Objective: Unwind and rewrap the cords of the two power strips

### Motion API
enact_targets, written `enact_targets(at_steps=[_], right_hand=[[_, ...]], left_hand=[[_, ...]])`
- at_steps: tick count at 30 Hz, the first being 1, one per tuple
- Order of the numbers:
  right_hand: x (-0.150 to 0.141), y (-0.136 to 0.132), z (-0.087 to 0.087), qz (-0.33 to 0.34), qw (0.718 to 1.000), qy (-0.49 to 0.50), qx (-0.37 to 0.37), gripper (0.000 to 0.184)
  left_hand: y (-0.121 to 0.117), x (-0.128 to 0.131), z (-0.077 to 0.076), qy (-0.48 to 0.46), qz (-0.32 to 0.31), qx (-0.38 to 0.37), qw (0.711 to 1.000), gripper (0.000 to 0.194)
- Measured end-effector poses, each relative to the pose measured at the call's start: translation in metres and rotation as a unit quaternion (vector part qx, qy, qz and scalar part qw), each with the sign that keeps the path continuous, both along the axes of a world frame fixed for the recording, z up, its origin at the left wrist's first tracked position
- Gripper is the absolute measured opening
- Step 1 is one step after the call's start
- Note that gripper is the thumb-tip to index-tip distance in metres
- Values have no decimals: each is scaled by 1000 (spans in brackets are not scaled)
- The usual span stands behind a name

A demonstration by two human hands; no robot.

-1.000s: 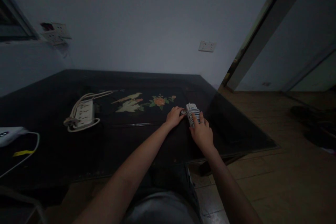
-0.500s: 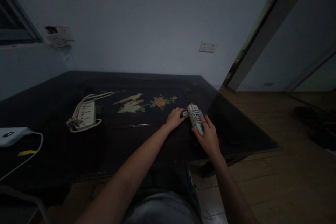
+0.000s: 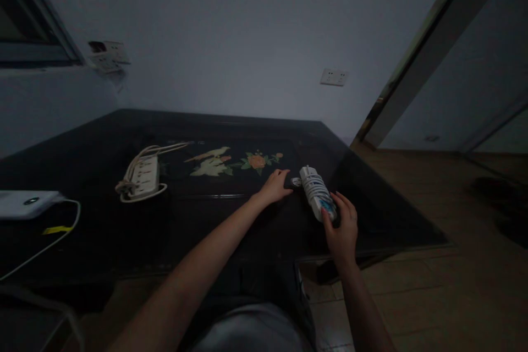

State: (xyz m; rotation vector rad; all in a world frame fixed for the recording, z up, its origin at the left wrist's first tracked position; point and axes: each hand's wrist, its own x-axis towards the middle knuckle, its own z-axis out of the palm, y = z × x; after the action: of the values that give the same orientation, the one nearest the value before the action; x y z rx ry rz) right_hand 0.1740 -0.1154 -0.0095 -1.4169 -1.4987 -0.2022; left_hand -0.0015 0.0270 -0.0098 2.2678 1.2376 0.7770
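Observation:
A white power strip wound round with its own cord (image 3: 315, 191) lies on the dark table (image 3: 103, 231) near its right front corner. My right hand (image 3: 343, 226) grips the near end of this wrapped strip, fingers curled round it. My left hand (image 3: 275, 187) rests on the table just left of the strip's far end, fingers bent, next to a small dark plug (image 3: 295, 181). In the dim light it is unclear whether the fingers pinch the plug.
A second white power strip with loose cord (image 3: 142, 177) lies on the table's left half. A white device with a cable (image 3: 25, 203) sits at the far left. A painted bird and flower panel (image 3: 235, 161) marks the tabletop. Wall sockets (image 3: 334, 76) hang behind.
My right hand has slid from the top of the wrapped strip down to its near end and pulled back towards me. My left hand stays by the plug.

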Motion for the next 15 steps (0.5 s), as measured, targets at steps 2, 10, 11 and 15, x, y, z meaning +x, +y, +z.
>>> enact_targets(at_steps=[2, 10, 11, 15], right_hand=[[-4, -5, 3, -2, 1000, 3, 28, 31], [-18, -24, 1, 11, 995, -11, 100, 20], [-18, -24, 0, 13, 995, -17, 101, 19], [-12, -17, -4, 3, 996, -42, 82, 21]], left_hand=[[-3, -15, 12, -3, -7, 8, 1000, 65], [-21, -97, 52, -71, -14, 10, 997, 26], [-22, -107, 53, -75, -6, 13, 997, 26], [-31, -141, 47, -84, 27, 2, 996, 24]])
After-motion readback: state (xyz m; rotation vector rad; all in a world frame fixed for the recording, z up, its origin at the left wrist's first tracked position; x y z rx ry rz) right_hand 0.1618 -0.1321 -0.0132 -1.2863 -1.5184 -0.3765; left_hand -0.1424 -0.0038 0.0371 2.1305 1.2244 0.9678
